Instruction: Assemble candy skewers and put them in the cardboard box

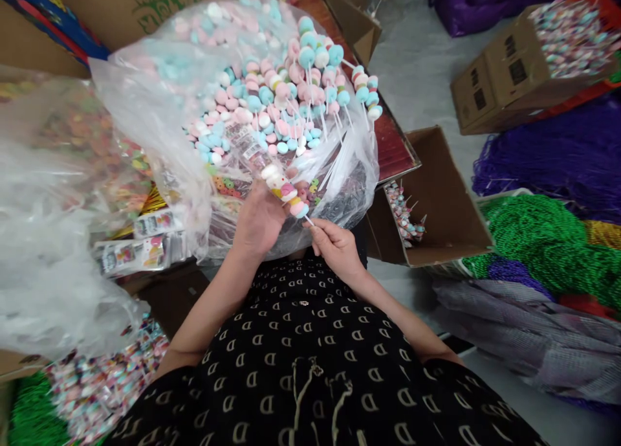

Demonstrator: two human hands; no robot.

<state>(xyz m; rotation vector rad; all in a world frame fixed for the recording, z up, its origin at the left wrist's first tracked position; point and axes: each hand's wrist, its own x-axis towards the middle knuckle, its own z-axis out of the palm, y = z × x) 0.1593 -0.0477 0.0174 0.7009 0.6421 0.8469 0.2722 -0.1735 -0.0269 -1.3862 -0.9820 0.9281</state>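
My right grip point(337, 248) is pinched narrow on the white stick of a pastel candy skewer point(284, 190), which sits tilted just above my lap, in front of a clear plastic bag point(130, 83) packed with more pink, blue and white skewers point(272, 103). My left grip point(259, 223) is curled up against the candies and the bag, but I cannot tell whether it is holding either. Below my hands is my black patterned top point(301, 342). To my right, an open cardboard box point(449, 193) holds a few skewers point(403, 213), beside heaps of green bead necklaces point(538, 252) and purple bead necklaces point(548, 161). To my left, wrapped candy packets point(140, 252) lie beside a second clear bag point(48, 239).
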